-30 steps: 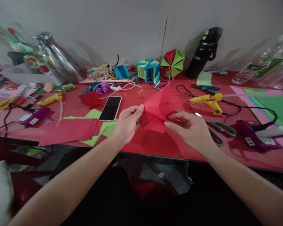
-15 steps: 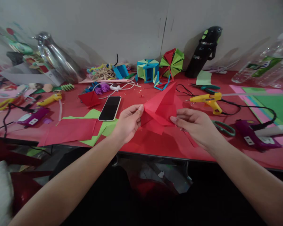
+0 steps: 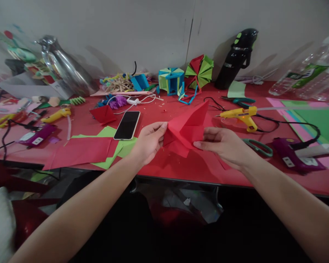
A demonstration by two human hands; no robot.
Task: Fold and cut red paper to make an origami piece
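Observation:
Between my hands, above the red tabletop, is a folded red paper [image 3: 185,129] with a raised pointed flap at its upper right. My left hand [image 3: 150,140] pinches its left edge between thumb and fingers. On the other side, my right hand [image 3: 222,144] grips the right edge, thumb in front and fingers behind. A smartphone [image 3: 127,125] lies just left of my left hand. Red paper sheets [image 3: 79,151] overlap light green sheets [image 3: 106,132] farther left. Close to my right hand are green-handled scissors [image 3: 259,147] and a yellow glue gun [image 3: 239,116].
Purple power strips [image 3: 298,155] sit at right and left, with trailing cords. Along the wall stand a steel jug [image 3: 67,67], paper models [image 3: 171,80], a black flask [image 3: 237,58] and plastic bottles [image 3: 304,75]. Coloured sheets [image 3: 315,124] are stacked at right.
My right hand has shifted slightly left along the red paper, its fingers now tucked closer behind the edge. The paper's right part has folded inward, and its upper tip leans a little farther right.

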